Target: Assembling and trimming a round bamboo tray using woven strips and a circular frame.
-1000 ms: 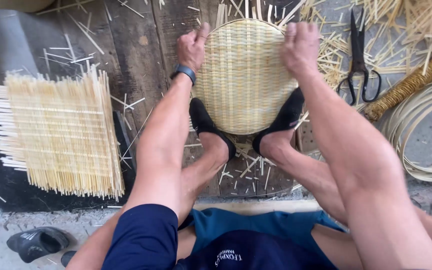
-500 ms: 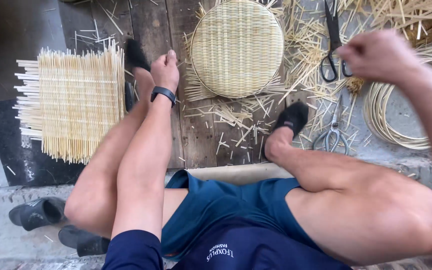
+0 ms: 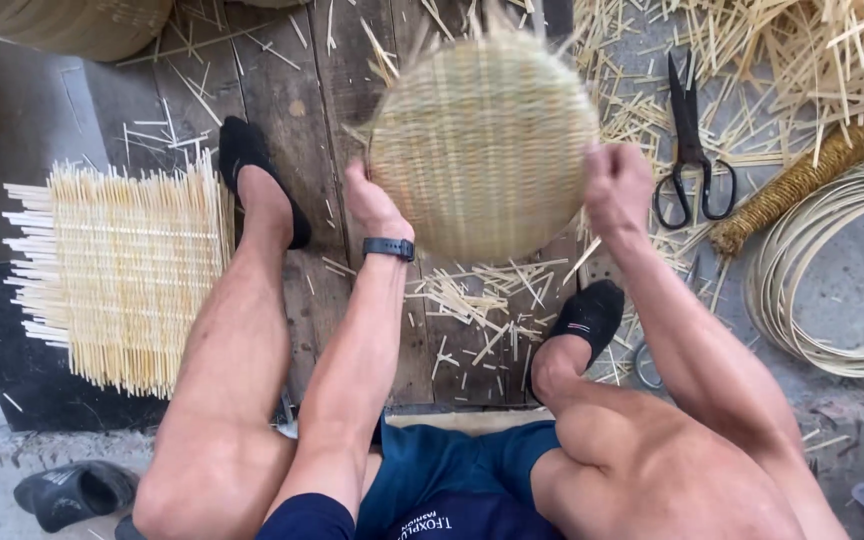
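Over the dark wooden plank floor (image 3: 282,110), a seated person holds a round woven pale bamboo tray (image 3: 482,145) up off the boards, blurred, sitting at about 12 o'clock from the knees. Left hand (image 3: 372,205) clamps the tray's rim at its 8 o'clock edge, fingers tucked behind the weave, thumb side toward the viewer; a black wristband (image 3: 389,247) sits just below it. Right hand (image 3: 617,190) grips the rim at the 4 o'clock edge, fingers curled closed on it. Both hands are closed on the tray, nothing else in them. Feet in black socks: left foot (image 3: 257,175) at 10 o'clock, touching the edge of a flat square mat of woven bamboo strips (image 3: 117,275) lying at 9 o'clock; right foot (image 3: 582,320) at 5 o'clock from the tray. Loose cut bamboo slivers (image 3: 472,305) litter the planks between the legs. Black metal scissors (image 3: 690,150) lie at 2 o'clock, near the right hand but apart from it. Coiled pale bamboo hoops (image 3: 832,270) lie at 3 o'clock, a brown twisted fibre rope bundle (image 3: 802,180) just beside them. Dark slipper (image 3: 72,490) at 7 o'clock on the concrete.
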